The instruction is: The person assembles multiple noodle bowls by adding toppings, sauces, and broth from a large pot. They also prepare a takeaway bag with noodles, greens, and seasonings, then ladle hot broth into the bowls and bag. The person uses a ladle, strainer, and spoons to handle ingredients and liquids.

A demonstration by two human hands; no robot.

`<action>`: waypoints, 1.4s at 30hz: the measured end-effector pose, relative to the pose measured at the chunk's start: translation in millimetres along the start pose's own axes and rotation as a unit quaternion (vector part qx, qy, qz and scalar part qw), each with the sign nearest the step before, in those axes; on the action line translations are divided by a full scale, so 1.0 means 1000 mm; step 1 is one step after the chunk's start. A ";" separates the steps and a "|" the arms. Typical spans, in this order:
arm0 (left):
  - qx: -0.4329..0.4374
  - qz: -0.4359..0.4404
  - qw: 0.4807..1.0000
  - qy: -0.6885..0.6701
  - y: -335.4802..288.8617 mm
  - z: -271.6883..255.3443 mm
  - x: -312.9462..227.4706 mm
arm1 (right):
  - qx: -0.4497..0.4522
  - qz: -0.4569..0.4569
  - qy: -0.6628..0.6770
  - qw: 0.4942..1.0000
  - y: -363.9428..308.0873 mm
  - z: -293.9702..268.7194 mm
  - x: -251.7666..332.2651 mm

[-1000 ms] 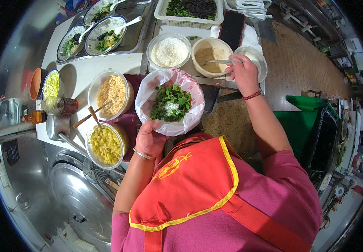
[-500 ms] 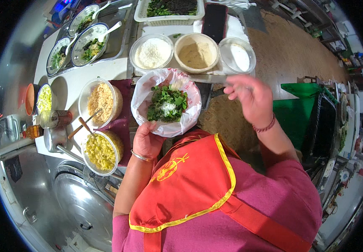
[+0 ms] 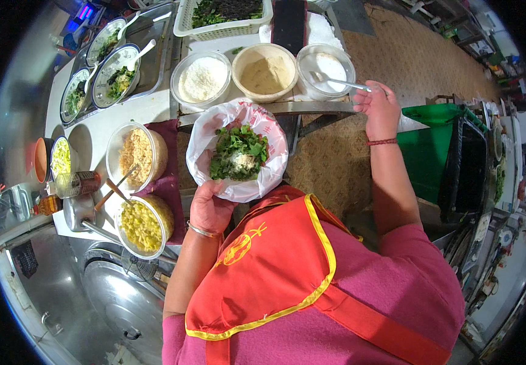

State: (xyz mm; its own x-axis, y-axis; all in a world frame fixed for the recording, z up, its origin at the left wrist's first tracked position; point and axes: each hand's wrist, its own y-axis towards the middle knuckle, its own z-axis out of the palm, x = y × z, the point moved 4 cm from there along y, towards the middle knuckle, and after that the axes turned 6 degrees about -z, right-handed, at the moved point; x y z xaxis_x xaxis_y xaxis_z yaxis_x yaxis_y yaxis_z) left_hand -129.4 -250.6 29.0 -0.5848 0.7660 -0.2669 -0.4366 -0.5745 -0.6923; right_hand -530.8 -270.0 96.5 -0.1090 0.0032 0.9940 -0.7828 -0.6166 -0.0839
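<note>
Left hand (image 3: 210, 210): grasping lined bowl (image 3: 199, 140) near surface's (image 3: 158, 100) front edge. Right hand (image 3: 381, 111): grasping spoon (image 3: 343, 82), head over tub (image 3: 316, 92), front-right corner.

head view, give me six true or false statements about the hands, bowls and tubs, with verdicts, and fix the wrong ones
1. The left hand holds the plastic-lined bowl. True.
2. One hand is free. False: the right hand holds a spoon.
3. The tan bowl stands between the left clear tub and the right clear tub. True.
4. The lined bowl contains only yellow pieces. False: it contains green leaves topped with pale powder.
5. The patterned bowls on the tray have white spoons in them. True.
6. Both wrists are bare. False: the right one wears a red bracelet, the left a silver-coloured bangle.
</note>
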 end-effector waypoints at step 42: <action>-0.146 0.425 0.853 -0.265 -0.267 -0.152 0.059 | 0.761 -0.413 -0.297 0.403 -0.251 0.425 -0.059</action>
State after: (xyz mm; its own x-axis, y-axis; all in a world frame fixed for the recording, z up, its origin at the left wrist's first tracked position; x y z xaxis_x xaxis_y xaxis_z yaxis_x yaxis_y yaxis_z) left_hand 56.9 -8.5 96.1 -0.8661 -0.1739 -0.4687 0.4429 -0.7017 -0.5580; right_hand -67.2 -450.0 88.8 0.3239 0.7916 0.5181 0.9293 -0.3690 -0.0172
